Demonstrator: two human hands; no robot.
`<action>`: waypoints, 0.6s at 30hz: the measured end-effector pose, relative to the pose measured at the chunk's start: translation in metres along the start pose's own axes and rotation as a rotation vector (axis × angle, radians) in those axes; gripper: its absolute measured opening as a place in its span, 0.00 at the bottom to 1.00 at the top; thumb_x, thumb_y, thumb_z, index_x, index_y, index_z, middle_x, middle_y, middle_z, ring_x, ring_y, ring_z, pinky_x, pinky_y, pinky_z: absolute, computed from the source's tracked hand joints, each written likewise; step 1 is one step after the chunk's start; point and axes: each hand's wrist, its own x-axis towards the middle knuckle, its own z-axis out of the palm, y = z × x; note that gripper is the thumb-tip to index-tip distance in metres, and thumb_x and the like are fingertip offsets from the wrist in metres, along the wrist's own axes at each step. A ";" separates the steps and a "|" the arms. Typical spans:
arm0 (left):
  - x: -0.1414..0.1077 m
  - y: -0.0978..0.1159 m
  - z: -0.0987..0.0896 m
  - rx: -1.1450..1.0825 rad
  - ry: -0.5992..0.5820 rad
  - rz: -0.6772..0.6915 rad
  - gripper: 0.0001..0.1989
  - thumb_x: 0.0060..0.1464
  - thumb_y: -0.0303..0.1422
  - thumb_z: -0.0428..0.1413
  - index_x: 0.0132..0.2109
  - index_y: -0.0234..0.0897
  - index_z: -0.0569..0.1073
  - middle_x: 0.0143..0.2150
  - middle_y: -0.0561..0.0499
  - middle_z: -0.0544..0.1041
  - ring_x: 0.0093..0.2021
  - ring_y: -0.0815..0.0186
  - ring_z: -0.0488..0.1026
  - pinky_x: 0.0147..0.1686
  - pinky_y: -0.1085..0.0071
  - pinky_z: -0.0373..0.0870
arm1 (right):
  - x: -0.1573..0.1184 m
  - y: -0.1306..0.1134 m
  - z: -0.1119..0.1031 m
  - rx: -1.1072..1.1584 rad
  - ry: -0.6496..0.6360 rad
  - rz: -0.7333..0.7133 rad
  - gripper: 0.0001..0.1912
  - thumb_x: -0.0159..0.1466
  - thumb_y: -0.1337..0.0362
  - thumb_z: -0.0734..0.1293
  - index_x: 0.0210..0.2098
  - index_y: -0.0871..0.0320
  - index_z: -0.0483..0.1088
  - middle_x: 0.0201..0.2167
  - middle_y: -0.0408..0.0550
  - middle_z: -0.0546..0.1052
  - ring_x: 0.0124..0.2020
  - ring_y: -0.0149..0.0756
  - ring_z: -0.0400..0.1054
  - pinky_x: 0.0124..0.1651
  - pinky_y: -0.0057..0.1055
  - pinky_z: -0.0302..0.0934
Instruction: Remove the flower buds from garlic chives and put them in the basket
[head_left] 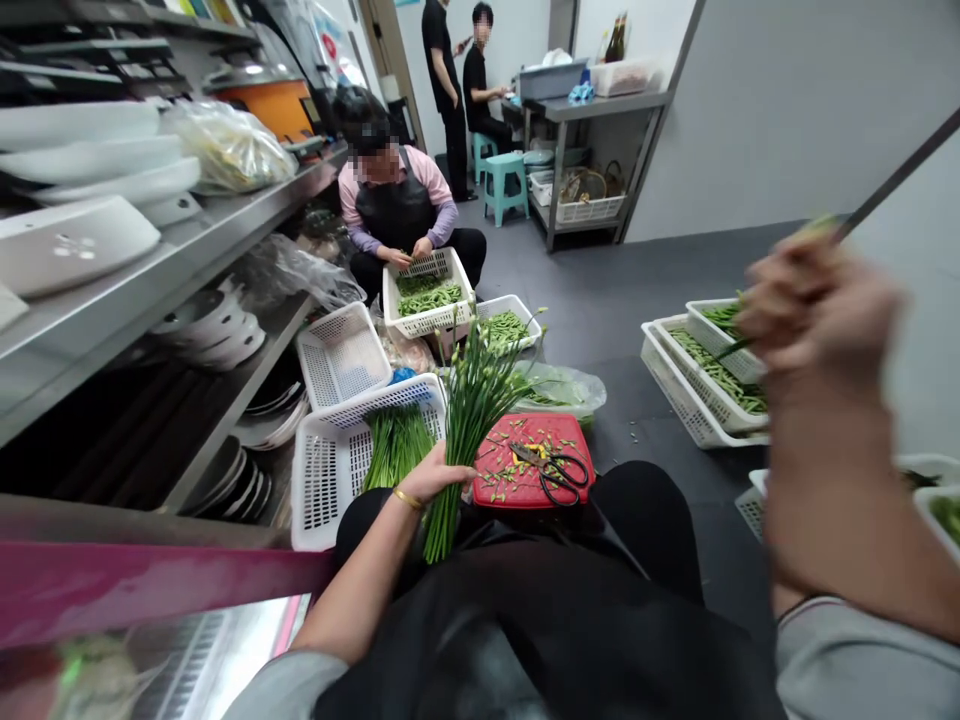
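My left hand (431, 474) is wrapped round a thick bunch of flowering chives (474, 405), buds up and cut ends down by my lap. Raised at the far right, my right hand (825, 295) is a closed, motion-blurred fist. Green bits stick out of it at the top and left side, seemingly a chive stem. Black-handled scissors (562, 472) lie on a red board or lid (499, 490) strewn with snipped buds. Left of the bunch, more chive stems (397, 440) lie in a white basket (319, 470).
A co-worker (397, 195) sits opposite, both hands over a white basket (435, 322) of green pieces. Stacked baskets (660, 375) stand at right. A metal shelf (225, 235) with dishes runs along the left. Two people in black and a teal stool (506, 180) are at the back.
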 end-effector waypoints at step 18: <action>-0.005 0.004 0.001 0.076 -0.045 0.034 0.16 0.39 0.37 0.65 0.29 0.32 0.68 0.19 0.54 0.70 0.19 0.72 0.65 0.21 0.75 0.62 | 0.017 0.050 0.069 -0.098 0.196 -0.234 0.23 0.58 0.47 0.68 0.21 0.59 0.65 0.11 0.35 0.57 0.11 0.19 0.48 0.14 0.24 0.39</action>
